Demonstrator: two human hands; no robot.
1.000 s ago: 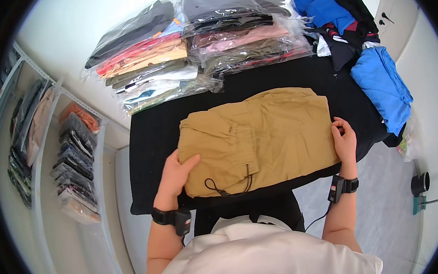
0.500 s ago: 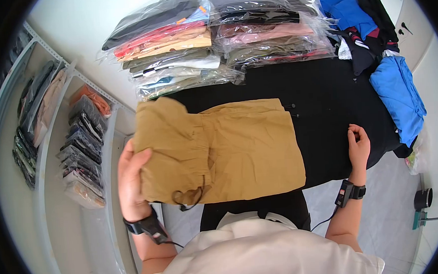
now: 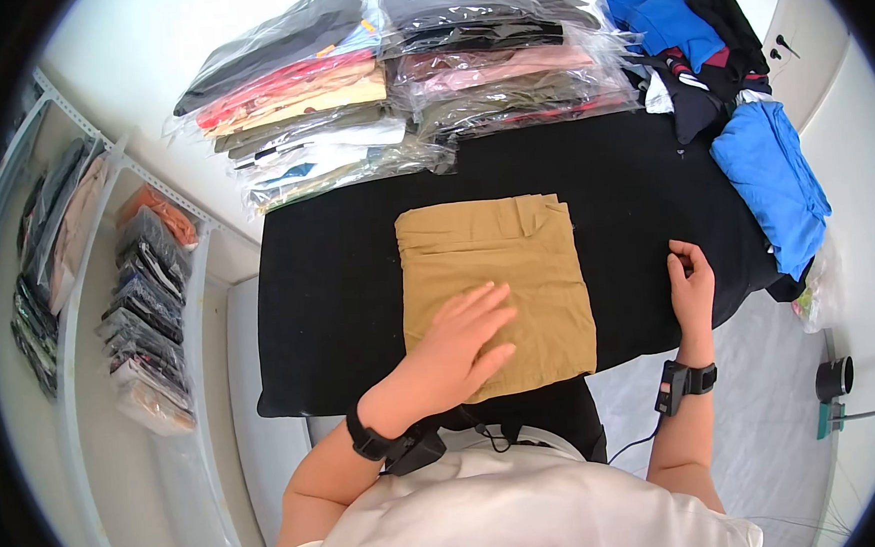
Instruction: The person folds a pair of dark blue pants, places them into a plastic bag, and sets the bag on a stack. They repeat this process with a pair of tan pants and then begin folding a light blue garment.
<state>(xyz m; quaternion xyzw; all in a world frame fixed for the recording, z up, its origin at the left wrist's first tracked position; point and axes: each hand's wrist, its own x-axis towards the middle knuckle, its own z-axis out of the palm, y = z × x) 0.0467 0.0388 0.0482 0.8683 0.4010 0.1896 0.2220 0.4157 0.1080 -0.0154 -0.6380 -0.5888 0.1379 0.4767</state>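
Note:
A pair of tan trousers [image 3: 530,313], folded into a roughly square bundle, lies on the black-covered table [image 3: 329,300] in front of me. My left hand [image 3: 466,337] rests on the bundle's front half, palm down with its fingers spread. A thin dark cord [image 3: 490,437] hangs below the table's front edge by my lap. To the right of the bundle, my right hand [image 3: 693,273] lies on the black cloth, fingers loosely curled and nothing visible in them. It is apart from the trousers.
Two stacks of bagged folded clothes [image 3: 306,91] stand along the table's back. Blue clothing [image 3: 773,183] and a dark heap [image 3: 697,97] lie at the right end. Shelves with bagged garments [image 3: 149,311] line the left wall. A black cylinder [image 3: 834,380] is at far right.
My left hand has folded the trousers' left part over to the right and let go, now lying flat on top. My right hand has stayed almost still.

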